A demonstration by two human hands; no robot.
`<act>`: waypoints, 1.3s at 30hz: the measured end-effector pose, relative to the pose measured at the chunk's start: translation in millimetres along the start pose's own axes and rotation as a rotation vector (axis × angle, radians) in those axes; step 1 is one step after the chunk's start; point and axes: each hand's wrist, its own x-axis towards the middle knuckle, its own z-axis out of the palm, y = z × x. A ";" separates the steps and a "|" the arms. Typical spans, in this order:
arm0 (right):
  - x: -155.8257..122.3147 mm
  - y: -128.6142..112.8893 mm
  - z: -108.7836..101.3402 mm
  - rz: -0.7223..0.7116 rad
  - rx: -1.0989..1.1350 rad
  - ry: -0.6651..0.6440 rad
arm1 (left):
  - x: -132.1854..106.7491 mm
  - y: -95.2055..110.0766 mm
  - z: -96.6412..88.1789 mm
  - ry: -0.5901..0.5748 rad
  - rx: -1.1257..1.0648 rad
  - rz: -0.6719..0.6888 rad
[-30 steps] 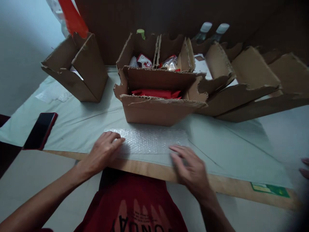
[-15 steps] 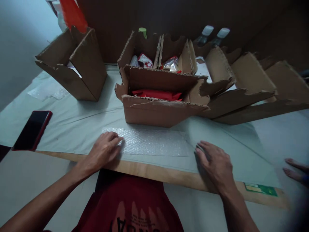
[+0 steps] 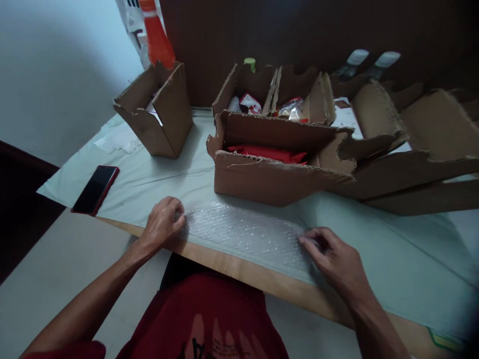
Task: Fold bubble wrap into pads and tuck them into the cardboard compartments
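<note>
A clear strip of bubble wrap (image 3: 243, 229) stretches between my two hands, close to the table's front edge. At its left end, the curled fingers of my left hand (image 3: 164, 219) are closed on it. The thumb and fingers of my right hand (image 3: 331, 254) pinch the opposite end. Just behind the strip stands a long cardboard bin (image 3: 254, 179) with red packets (image 3: 269, 153) inside.
More cardboard bins (image 3: 377, 107) with small packages stand behind and to the right. A separate cardboard box (image 3: 172, 114) is at the left, near an orange bottle (image 3: 159, 40). A phone (image 3: 95, 189) lies at the table's left edge.
My right hand has closed on the right end of the bubble wrap, which it was apart from before. My left fingers have curled round the left end. The camera view has shifted left.
</note>
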 end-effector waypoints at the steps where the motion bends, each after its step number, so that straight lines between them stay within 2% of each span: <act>1: -9.7 -5.1 -1.1 0.064 0.101 -0.019 | -0.1 -2.6 -5.5 -0.033 -0.035 -0.042; 4: -41.8 -27.1 9.0 0.255 0.442 -0.125 | 6.2 -14.9 -28.5 -0.078 -0.074 -0.116; 7: -70.8 -58.7 36.5 0.349 0.701 -0.333 | 33.8 -20.3 -50.5 0.014 0.062 -0.041; 9: -82.3 -82.2 58.9 0.333 0.794 -0.444 | 64.8 -14.1 -57.7 0.071 0.183 0.043; 12: -84.8 -112.7 88.5 0.251 0.835 -0.542 | 112.0 2.3 -55.7 0.136 0.252 0.181; 14: -79.8 -126.1 100.5 0.184 0.810 -0.591 | 125.3 7.5 -51.2 0.179 0.205 0.269; 16: -73.6 -133.6 104.8 0.179 0.796 -0.634 | 111.6 2.6 -48.8 0.196 0.069 0.336; 18: -68.0 -137.3 103.1 0.242 0.824 -0.672 | 71.0 -9.9 -50.5 0.141 -0.157 0.376; 21: -58.6 -141.5 98.2 0.344 0.936 -0.704 | -12.1 -25.4 -56.9 -0.159 -0.596 0.378; 22: -54.2 -143.6 97.9 0.364 0.981 -0.700 | -36.6 -25.8 -57.6 -0.239 -0.684 0.349; 23: -49.0 -146.0 98.7 0.383 1.027 -0.689 | -56.2 -23.4 -56.2 -0.266 -0.711 0.315; 25: -37.2 -151.4 103.0 0.409 1.105 -0.672 | -77.3 -12.4 -46.9 -0.221 -0.710 0.235; 27: -26.2 -155.5 108.5 0.400 1.164 -0.654 | -75.1 0.1 -31.5 -0.090 -0.669 0.102; 29: -19.2 -155.9 111.7 0.348 1.159 -0.591 | -58.4 7.1 -16.7 0.018 -0.626 -0.042; 31: -17.2 -152.0 110.8 0.233 1.027 -0.463 | -39.1 6.5 -6.8 0.050 -0.585 -0.138; 33: -18.3 -146.1 107.6 0.026 0.763 -0.335 | -24.9 1.5 -1.6 0.030 -0.545 -0.181; 35: -18.8 -142.0 105.7 -0.243 0.474 -0.261 | -17.0 -3.8 1.6 0.021 -0.498 -0.190; 37: -15.9 -141.6 108.4 -0.483 0.230 -0.254 | -12.5 -6.7 5.7 0.025 -0.449 -0.170; 39: -9.3 -143.6 115.9 -0.634 0.031 -0.287 | -8.5 -7.6 11.1 0.036 -0.402 -0.144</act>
